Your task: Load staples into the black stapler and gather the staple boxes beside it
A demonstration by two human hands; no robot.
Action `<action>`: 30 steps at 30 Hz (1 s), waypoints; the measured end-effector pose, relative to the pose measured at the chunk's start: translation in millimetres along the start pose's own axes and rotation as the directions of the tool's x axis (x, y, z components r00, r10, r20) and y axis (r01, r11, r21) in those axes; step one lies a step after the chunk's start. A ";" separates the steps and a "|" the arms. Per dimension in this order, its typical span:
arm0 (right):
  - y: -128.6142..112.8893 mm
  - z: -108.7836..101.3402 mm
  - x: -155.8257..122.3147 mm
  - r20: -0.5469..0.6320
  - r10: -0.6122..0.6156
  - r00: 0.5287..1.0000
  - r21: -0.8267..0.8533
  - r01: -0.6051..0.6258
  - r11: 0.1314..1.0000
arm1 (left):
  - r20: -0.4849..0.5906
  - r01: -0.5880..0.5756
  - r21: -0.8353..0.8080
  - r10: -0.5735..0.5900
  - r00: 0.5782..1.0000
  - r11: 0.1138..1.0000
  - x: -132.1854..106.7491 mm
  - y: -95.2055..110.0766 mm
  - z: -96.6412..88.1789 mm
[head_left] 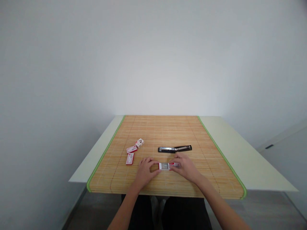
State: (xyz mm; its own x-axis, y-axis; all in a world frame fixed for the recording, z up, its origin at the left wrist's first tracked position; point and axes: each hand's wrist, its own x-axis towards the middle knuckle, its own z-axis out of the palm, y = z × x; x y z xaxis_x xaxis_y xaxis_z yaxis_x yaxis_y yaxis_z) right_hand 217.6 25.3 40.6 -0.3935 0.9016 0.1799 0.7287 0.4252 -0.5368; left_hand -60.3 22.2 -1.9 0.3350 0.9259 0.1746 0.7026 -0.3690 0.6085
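A small red and white staple box (164, 166) lies on the bamboo mat between my hands, its grey contents, which look like staples, showing in the middle. My left hand (145, 170) has thumb and fingers closed round the box's left end. The box's right part is pinched by my right hand (185, 166), whose fingers partly hide it. Just beyond my right hand, a black stapler (175, 149) is spread open nearly flat, its metal inside facing up.
To the left lie three more small boxes: a white one with a picture (139, 142), a red and white one (131, 149) and another red and white one (129, 158). The green-edged bamboo mat (163, 131) covers the middle of a white table (236, 150). A wall stands behind.
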 end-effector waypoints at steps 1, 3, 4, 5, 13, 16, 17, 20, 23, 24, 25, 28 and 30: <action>-6.4 2.5 7.1 0.025 -0.024 0.999 -0.039 0.025 0.999 | -0.001 0.000 0.000 0.000 1.000 1.000 -0.1 0.1 -0.1; -16.3 6.9 19.8 0.078 -0.049 0.996 -0.118 0.058 0.991 | -0.002 -0.002 0.002 0.002 1.000 1.000 -0.5 0.2 -0.2; -19.7 8.6 24.7 0.104 -0.053 0.993 -0.153 0.069 0.986 | -0.003 -0.001 0.007 0.001 1.000 1.000 -0.6 0.2 -0.2; -22.2 10.0 28.5 0.129 -0.055 0.990 -0.184 0.079 0.980 | -0.003 0.001 0.012 -0.001 1.000 1.000 -0.7 0.2 -0.1; -27.5 20.7 41.0 0.231 -0.041 0.972 -0.209 0.091 0.974 | -0.010 0.011 0.023 -0.011 1.000 1.000 -0.7 -0.5 1.4; -26.3 23.5 48.4 0.235 -0.035 0.971 -0.161 0.075 0.984 | -0.012 0.004 0.015 -0.004 1.000 1.000 -0.9 0.3 0.9; -25.2 23.6 50.9 0.239 -0.035 0.970 -0.138 0.070 0.988 | -0.012 0.003 0.014 -0.003 1.000 1.000 -1.1 0.6 0.6; -19.0 21.4 54.4 0.246 -0.024 0.969 -0.048 0.037 0.998 | -0.005 0.007 0.016 -0.007 1.000 1.000 -1.4 1.4 -0.4; -8.7 15.1 48.0 0.253 0.004 0.968 0.040 -0.014 0.999 | -0.003 0.011 0.021 -0.011 1.000 1.000 -1.4 1.2 -0.7; -4.7 12.2 43.6 0.251 0.015 0.968 0.064 -0.033 0.997 | -0.003 0.010 0.020 -0.010 1.000 1.000 -1.3 0.9 -0.5; -0.6 9.0 38.3 0.241 0.028 0.970 0.089 -0.051 0.995 | -0.003 0.009 0.019 -0.009 1.000 1.000 -1.1 0.5 -0.2; 10.6 -2.2 20.3 0.145 0.052 0.988 0.156 -0.075 0.985 | -0.003 0.008 0.018 -0.008 1.000 1.000 -0.5 -0.7 1.1; 16.3 -9.7 9.5 0.081 0.040 0.996 0.177 -0.054 0.983 | -0.009 0.008 0.021 -0.008 1.000 1.000 -0.1 -1.5 2.0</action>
State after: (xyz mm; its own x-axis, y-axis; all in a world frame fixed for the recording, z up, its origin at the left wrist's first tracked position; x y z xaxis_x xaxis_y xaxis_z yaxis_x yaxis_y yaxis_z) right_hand 231.2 41.6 41.5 -0.4077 0.9086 0.0910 0.6385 0.3549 -0.6829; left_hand -60.2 22.5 -4.3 0.3241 0.9294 0.1767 0.7180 -0.3633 0.5938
